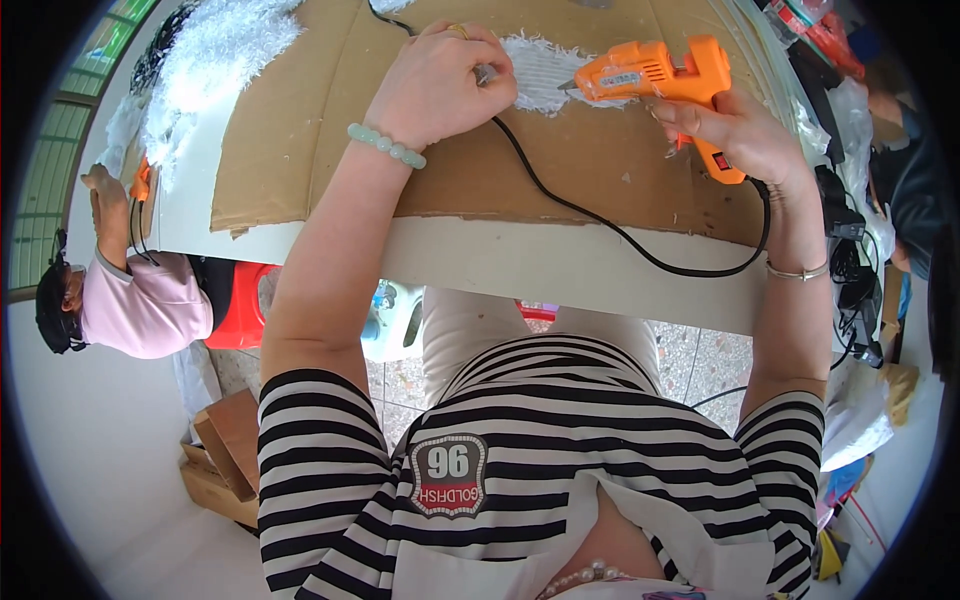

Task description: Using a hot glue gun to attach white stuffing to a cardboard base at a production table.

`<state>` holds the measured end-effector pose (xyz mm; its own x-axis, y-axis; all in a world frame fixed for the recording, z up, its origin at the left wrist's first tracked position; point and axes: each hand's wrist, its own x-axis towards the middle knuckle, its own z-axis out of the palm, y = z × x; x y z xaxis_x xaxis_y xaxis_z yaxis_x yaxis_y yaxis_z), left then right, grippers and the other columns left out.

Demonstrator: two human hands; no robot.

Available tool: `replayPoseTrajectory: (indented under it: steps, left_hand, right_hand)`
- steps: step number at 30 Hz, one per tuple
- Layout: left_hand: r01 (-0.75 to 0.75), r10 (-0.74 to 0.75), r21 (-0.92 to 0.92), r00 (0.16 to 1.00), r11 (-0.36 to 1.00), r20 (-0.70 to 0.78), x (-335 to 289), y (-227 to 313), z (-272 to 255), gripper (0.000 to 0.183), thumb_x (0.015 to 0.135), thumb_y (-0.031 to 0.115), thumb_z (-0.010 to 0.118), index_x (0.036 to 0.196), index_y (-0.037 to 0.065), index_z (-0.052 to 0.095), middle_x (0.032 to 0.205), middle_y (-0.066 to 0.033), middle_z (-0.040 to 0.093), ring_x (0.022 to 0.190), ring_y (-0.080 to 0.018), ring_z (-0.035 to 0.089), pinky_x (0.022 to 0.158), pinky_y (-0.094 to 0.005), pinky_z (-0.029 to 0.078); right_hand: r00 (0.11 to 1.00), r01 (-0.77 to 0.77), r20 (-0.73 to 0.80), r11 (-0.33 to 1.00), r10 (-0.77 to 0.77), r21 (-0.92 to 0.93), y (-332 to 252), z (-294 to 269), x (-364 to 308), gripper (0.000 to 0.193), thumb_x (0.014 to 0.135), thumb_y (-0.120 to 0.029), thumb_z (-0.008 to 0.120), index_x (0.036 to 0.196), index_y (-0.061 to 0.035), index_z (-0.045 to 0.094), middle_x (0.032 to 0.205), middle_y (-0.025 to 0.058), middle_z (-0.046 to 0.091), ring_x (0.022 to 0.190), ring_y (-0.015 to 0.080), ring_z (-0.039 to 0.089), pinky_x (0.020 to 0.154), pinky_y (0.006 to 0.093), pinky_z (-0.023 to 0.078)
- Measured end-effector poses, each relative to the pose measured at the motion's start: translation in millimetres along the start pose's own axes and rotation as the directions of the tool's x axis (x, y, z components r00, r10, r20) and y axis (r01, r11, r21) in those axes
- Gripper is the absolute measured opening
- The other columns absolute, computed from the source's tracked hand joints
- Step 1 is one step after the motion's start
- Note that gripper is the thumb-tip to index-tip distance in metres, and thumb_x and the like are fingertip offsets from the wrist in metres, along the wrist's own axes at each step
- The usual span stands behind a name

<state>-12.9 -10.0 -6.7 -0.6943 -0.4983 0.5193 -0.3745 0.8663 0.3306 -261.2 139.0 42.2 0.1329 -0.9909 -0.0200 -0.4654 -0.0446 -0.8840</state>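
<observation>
My right hand (745, 130) is wrapped round the handle of an orange hot glue gun (640, 75). The gun's nozzle points left, over a white ribbed piece with a fringed edge (540, 90) that lies on a brown cardboard sheet (300, 150). Just left of that piece, my left hand (440, 85) is closed, with a small greyish bit showing at its fingers; what it is I cannot make out. From the gun's handle a black cord (600, 225) loops across the cardboard and passes behind my left hand.
Fluffy white fringe material (220, 60) is heaped at the far left of the white table (480, 250). At the left, a person in pink (150, 300) sits near another orange glue gun (141, 180). Black cables and plastic bags crowd the right side; cardboard boxes (225, 450) stand lower left.
</observation>
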Motion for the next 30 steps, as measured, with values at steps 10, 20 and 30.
replayPoseTrajectory:
  steps: [10, 20, 30]
  left_hand:
    - [-0.117, 0.106, 0.115, 0.989, 0.986, 0.099, -2, 6, -8, 0.032, 0.066, 0.027, 0.079, 0.087, 0.007, 0.065, 0.102, -0.0054, 0.063, 0.091, -0.0273, 0.058, 0.087, -0.0358, 0.045]
    - [-0.205, 0.202, -0.040, 0.978, 0.978, -0.060, 1, 22, -11, 0.030, 0.064, 0.016, 0.079, 0.090, 0.010, 0.065, 0.106, -0.0036, 0.060, 0.102, -0.0264, 0.055, 0.094, -0.0384, 0.041]
    - [-0.252, 0.254, -0.043, 0.967, 0.967, 0.035, -1, 8, 4, 0.006, 0.074, 0.004, 0.065, 0.076, 0.004, 0.060, 0.086, -0.0050, 0.060, 0.088, -0.0261, 0.057, 0.095, -0.0400, 0.040]
  right_hand:
    - [0.997, -0.074, -0.001, 0.994, 0.074, -0.075, -1, 6, 1, 0.022, 0.090, -0.024, 0.062, 0.091, -0.0021, 0.059, 0.074, 0.0001, 0.056, 0.069, 0.0103, 0.054, 0.063, 0.0254, 0.043]
    - [0.999, -0.031, 0.029, 1.000, 0.031, 0.003, 3, 4, 3, 0.023, 0.090, -0.023, 0.063, 0.095, -0.0015, 0.059, 0.077, 0.0010, 0.057, 0.070, 0.0102, 0.054, 0.065, 0.0256, 0.044]
    - [0.998, -0.066, -0.010, 0.997, 0.065, -0.049, 0, 6, 2, 0.025, 0.090, -0.027, 0.062, 0.088, -0.0028, 0.059, 0.073, 0.0000, 0.056, 0.068, 0.0093, 0.052, 0.061, 0.0252, 0.042]
